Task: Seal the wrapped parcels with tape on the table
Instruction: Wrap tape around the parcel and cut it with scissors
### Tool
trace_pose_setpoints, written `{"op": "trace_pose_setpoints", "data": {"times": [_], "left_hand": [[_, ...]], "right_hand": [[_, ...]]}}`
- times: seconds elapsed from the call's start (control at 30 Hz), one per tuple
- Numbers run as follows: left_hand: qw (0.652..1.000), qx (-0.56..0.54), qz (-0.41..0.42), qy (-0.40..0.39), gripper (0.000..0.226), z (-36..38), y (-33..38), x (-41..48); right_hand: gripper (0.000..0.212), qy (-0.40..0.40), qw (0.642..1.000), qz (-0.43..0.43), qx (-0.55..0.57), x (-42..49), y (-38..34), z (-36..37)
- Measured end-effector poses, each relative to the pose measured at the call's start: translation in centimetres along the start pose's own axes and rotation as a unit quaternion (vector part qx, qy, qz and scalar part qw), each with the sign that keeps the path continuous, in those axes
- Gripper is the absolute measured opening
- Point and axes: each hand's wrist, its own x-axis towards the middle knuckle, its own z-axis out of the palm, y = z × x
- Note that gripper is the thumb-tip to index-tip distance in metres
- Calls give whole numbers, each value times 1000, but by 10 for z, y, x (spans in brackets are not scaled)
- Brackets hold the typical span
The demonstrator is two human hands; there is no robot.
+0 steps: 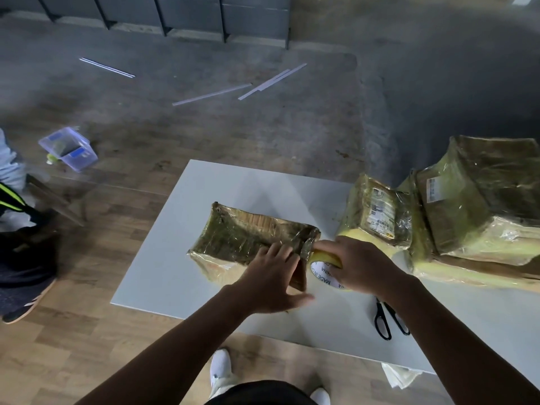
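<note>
Head view: we note a white desk (233, 182) on a wood floor (87, 287) that gives way to bare concrete, where pale strips (213, 94) and a clear plastic tub (68, 149) lie. The wrapped parcel (242, 238) lies mid-desk, glossy film over what appears to be cardboard. The left hand (271, 276) presses flat-fingered on its near right end. The right hand (359, 264) grips the tape roll (324, 270), which touches that same end. We judge the parcel stiff, fairly light and slippery under film, best pinned from above beside the seam. Scissors (390, 320) lie beside the right forearm. The stacked parcels (467, 206) occupy the desk's right side.
</note>
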Motion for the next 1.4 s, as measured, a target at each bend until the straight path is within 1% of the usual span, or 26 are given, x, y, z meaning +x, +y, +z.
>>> {"op": "trace_pose_setpoints", "data": {"times": [0.03, 0.07, 0.13, 0.17, 0.23, 0.33, 0.4, 0.47, 0.57, 0.6, 0.67, 0.7, 0.77, 0.8, 0.83, 0.87, 0.9, 0.93, 1.1, 1.23, 1.33, 1.4], "left_hand": [[999, 32, 13, -7, 81, 4, -3, -6], [998, 58, 20, -8, 80, 7, -5, -11], [997, 71, 23, 36, 63, 15, -12, -15], [996, 66, 23, 62, 57, 17, -14, -14], [994, 61, 29, 85, 48, 16, -15, -8], [991, 72, 45, 103, 40, 12, -16, -2], [991, 68, 43, 111, 38, 14, -19, -3], [992, 57, 30, 110, 42, 19, -20, -7], [993, 31, 15, 113, 53, 21, -19, -10], [993, 24, 16, 114, 54, 17, -19, -9], [992, 48, 30, 111, 57, 5, -21, -2], [992, 71, 35, 96, 67, -1, -23, 3], [995, 94, 24, 2, 104, -11, -28, 15], [994, 96, 12, -54, 118, -12, -32, 21], [990, 102, 0, -102, 124, -14, -35, 27], [985, 114, -4, -130, 125, -15, -36, 32], [983, 121, -3, -137, 124, -15, -37, 34], [983, 125, 1, -132, 122, -15, -38, 34], [989, 140, 20, -48, 109, -11, -42, 29], [992, 117, 21, -31, 102, -10, -43, 28], [994, 99, 23, -28, 100, -10, -43, 24], [995, 94, 28, -22, 99, -11, -42, 23]], "right_hand": [[49, 2, 1000, -2, 11, 0, -1, 2], [48, 6, 1000, -4, 22, 1, -2, 3], [46, 11, 999, -7, 36, 2, -5, 6], [46, 15, 999, -8, 37, 2, -6, 7], [48, 17, 999, -6, 32, 4, -7, 8], [51, 13, 999, 7, 45, 6, -5, 10], [54, 13, 996, 8, 90, 6, -1, 14], [57, 32, 987, 7, 158, 2, 5, 21], [47, 115, 962, 33, 244, -9, 13, 33], [45, 131, 957, 47, 254, -13, 14, 37], [41, 142, 956, 50, 251, -18, 14, 44], [40, 146, 957, 41, 247, -18, 14, 46], [40, 145, 961, 25, 235, -15, 13, 45], [40, 141, 963, 20, 227, -12, 13, 43], [39, 136, 966, 17, 221, -9, 12, 39], [39, 131, 968, 17, 215, -6, 12, 36], [39, 126, 969, 18, 210, -4, 13, 34], [40, 123, 970, 19, 207, -1, 13, 33], [42, 128, 969, 1, 213, 1, 14, 36], [45, 114, 970, -9, 217, -4, 16, 40], [48, 89, 981, -11, 170, -7, 19, 39], [49, 95, 987, -10, 129, -12, 20, 34]]}}
